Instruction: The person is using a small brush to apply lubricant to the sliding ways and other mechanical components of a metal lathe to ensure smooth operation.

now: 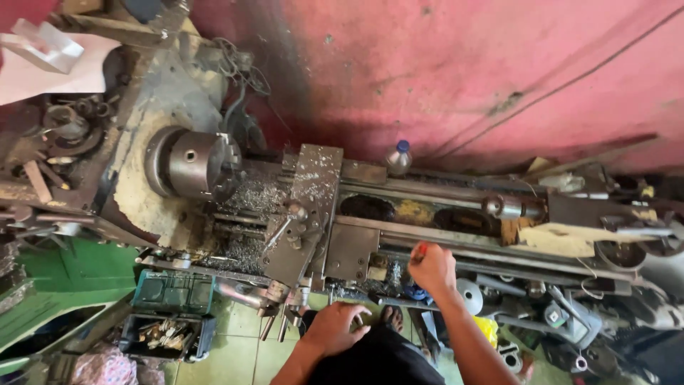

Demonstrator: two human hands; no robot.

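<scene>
two hands: right hand [432,268] fingers grip an upright red-tipped tool [420,250]; left hand [336,326] fingers curled on something hidden.

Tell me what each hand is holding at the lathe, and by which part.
The right hand grips a red-tipped tool, shape unclear, by its lower end. The left hand closes over a lathe handle, mostly hidden.
</scene>
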